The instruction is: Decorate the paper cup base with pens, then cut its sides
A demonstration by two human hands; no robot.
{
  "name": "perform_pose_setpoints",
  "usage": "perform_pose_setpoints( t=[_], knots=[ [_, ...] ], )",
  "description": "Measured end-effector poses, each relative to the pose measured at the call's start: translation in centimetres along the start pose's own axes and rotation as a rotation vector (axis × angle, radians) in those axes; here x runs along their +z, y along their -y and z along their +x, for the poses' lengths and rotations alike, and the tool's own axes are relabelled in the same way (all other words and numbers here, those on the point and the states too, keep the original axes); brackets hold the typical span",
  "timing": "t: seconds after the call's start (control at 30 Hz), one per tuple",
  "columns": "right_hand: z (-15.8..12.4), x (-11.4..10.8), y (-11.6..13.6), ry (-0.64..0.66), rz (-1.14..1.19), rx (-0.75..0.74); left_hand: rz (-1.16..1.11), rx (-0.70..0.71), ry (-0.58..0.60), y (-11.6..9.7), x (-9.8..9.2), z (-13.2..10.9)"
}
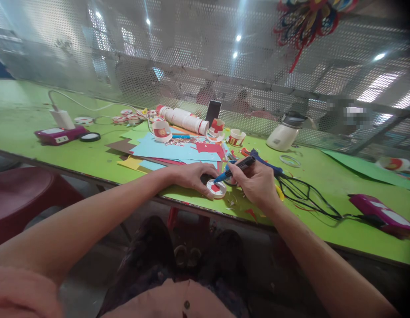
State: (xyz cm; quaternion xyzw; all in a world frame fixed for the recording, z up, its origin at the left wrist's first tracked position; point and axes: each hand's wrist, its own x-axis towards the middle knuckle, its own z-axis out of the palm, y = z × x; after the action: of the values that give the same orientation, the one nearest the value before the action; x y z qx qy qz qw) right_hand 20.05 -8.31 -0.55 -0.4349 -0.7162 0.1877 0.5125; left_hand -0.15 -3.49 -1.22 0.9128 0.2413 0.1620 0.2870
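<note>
A pink shirt [172, 302] lay nearest, at the bottom edge; beyond it, a red-centred white disc [216, 189] sat near the front edge of a green counter [21, 121]; left hand [195, 176] curled about the disc's left side, thumb and fingers gripping its rim; right hand [260, 180] was closed round a blue marker [236, 168], slanted, tip at the disc, contact too small to tell; coloured paper [165, 152] lay stacked past the left hand; a white kettle [282, 132] stood farther back, right of the paper.
</note>
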Motion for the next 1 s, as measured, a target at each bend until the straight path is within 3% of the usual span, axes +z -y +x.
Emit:
perform_pose_setpoints(
  t=[0.4, 0.7, 1.0],
  knots=[
    [0.3, -0.1, 0.1, 0.063, -0.007, -0.034, -0.002, 0.013, 0.0, 0.5, 0.1, 0.0],
    [0.0, -0.2, 0.9, -0.159, 0.006, -0.046, 0.014, -0.04, 0.021, 0.1, -0.1, -0.1],
    [0.0, 0.0, 0.9, -0.098, 0.026, -0.031, -0.01, -0.034, 0.017, -0.1, -0.1, -0.1]
  ],
)
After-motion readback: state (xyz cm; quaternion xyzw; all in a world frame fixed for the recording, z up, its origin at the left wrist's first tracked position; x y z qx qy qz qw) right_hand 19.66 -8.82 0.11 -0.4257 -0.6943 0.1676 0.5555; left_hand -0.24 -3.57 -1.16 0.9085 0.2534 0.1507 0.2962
